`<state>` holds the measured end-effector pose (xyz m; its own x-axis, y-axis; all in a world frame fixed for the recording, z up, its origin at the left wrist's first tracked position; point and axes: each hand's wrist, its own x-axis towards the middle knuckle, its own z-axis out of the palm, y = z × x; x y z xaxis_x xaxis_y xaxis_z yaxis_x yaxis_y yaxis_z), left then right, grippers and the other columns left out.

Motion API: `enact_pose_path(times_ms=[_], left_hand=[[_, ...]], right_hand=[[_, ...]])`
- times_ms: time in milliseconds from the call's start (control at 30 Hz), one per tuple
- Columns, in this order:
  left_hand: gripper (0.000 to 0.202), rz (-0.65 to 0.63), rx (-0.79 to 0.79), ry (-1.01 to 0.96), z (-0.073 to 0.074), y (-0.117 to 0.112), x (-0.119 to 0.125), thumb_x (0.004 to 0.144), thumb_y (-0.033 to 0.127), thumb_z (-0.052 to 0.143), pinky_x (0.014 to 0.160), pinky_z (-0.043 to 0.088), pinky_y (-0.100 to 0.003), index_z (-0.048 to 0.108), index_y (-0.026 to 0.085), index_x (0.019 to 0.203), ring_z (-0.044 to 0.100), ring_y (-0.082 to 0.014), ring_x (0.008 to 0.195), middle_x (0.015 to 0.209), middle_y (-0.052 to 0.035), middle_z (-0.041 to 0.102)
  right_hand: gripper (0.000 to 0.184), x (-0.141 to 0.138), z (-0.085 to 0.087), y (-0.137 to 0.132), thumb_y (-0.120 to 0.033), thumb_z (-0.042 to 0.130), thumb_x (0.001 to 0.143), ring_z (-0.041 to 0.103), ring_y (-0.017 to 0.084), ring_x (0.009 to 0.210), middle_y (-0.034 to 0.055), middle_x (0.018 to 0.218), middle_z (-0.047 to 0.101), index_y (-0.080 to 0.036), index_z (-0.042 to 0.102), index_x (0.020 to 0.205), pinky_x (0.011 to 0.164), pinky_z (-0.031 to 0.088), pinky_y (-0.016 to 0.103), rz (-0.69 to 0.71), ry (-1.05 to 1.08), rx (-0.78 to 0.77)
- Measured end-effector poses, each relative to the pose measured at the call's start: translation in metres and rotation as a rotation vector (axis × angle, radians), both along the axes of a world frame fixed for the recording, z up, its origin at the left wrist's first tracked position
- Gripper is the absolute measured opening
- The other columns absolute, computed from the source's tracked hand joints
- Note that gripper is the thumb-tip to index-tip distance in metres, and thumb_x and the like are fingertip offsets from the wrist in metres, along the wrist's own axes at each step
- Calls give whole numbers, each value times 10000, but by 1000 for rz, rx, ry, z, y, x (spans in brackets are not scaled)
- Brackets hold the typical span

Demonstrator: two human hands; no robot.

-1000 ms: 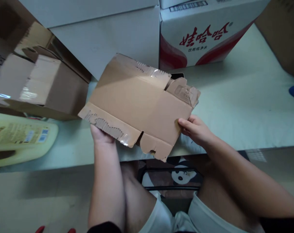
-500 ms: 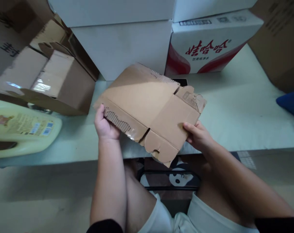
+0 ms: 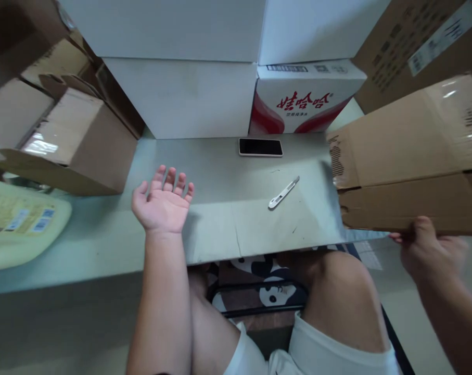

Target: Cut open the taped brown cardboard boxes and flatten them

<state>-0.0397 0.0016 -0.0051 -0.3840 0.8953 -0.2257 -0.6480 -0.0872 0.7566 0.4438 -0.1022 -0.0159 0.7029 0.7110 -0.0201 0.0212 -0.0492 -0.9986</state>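
A flattened cardboard box (image 3: 399, 151) is out to the right, its far end cut off by the picture's edge. My right hand (image 3: 431, 250) grips its near lower edge, thumb on top. Palm up, my left hand (image 3: 163, 205) is raised over the left half of the table with its fingers spread and nothing in it. Between the hands, a white utility knife (image 3: 283, 193) lies at a slant on the table, its tip towards the back right. Behind the knife lies a dark-screened phone (image 3: 260, 147).
White boxes (image 3: 177, 99) and a red-and-white carton (image 3: 302, 101) stand along the back of the pale table cover (image 3: 216, 229). Smaller brown boxes (image 3: 99, 140) and a pale yellow jug (image 3: 28, 224) are at left. A large brown carton (image 3: 399, 41) stands at back right.
My left hand has let go of the flattened cardboard box and turned palm up. My right hand has carried the box to the right, uncovering the phone and the utility knife.
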Motion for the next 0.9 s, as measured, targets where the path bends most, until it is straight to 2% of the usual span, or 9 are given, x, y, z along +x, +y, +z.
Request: enact_pose_path(times_ms=[100, 167, 233, 333, 400, 500, 667, 800, 900], left_hand=[[385, -19, 22, -31, 3, 1, 4, 881, 531, 428, 764, 612, -333, 713, 291, 979, 712, -210, 974, 1132, -59, 743], [404, -45, 39, -40, 5, 2, 7, 877, 561, 439, 757, 611, -339, 717, 285, 976, 710, -211, 927, 1099, -63, 749], [425, -66, 42, -50, 5, 2, 9, 870, 590, 446, 750, 608, -343, 720, 279, 965, 708, -211, 886, 1055, -66, 753], [447, -81, 42, -73, 4, 3, 9, 875, 592, 434, 741, 606, -353, 729, 264, 945, 709, -212, 855, 1013, -71, 755], [436, -87, 56, -72, 3, 3, 6, 877, 584, 453, 751, 605, -363, 735, 258, 945, 712, -222, 876, 1014, -75, 760], [421, -86, 76, -66, 2, 3, 0, 867, 586, 492, 757, 603, -363, 739, 253, 943, 711, -232, 893, 1011, -81, 764], [449, -53, 98, -137, 2, 2, -7, 853, 620, 496, 718, 610, -359, 721, 236, 908, 709, -219, 821, 955, -70, 758], [422, -26, 104, -196, 5, -4, -11, 848, 602, 507, 684, 604, -343, 698, 227, 862, 701, -202, 767, 917, -64, 748], [379, 51, 97, -219, 9, -9, -17, 848, 565, 495, 670, 583, -318, 673, 231, 814, 682, -189, 750, 887, -61, 736]], right_hand=[[291, 20, 18, 37, -236, 757, 792, 577, 99, 347, 47, 436, 599, -236, 681, 511, 389, 426, 325, -151, -216, -15], [284, 24, 33, 82, -181, 741, 797, 551, 76, 329, 24, 436, 581, -204, 668, 524, 406, 435, 308, -163, -254, -56], [286, 22, 49, 135, -98, 719, 791, 539, 53, 337, -28, 462, 559, -201, 606, 549, 461, 464, 296, -236, -195, -52], [290, 10, 64, 206, -17, 703, 768, 681, 107, 499, -48, 617, 607, -210, 517, 658, 603, 523, 335, -151, -59, -150], [261, -2, 64, 232, -53, 706, 781, 706, 117, 555, -32, 730, 632, -207, 504, 721, 639, 521, 362, -89, -49, -195], [194, -22, 48, 235, -88, 694, 819, 699, 82, 592, 3, 914, 648, -193, 530, 821, 705, 527, 355, 42, -68, -253], [117, -49, 24, 201, -110, 616, 917, 691, 50, 671, 58, 1127, 643, -201, 553, 954, 749, 550, 245, 263, -142, -344], [98, -69, 24, 188, -118, 594, 922, 684, 52, 684, 75, 1168, 662, -203, 568, 963, 692, 538, 198, 376, -213, -399], [111, -95, 27, 188, -127, 607, 897, 701, 71, 686, 57, 1122, 692, -206, 597, 974, 670, 540, 204, 476, -262, -401]])
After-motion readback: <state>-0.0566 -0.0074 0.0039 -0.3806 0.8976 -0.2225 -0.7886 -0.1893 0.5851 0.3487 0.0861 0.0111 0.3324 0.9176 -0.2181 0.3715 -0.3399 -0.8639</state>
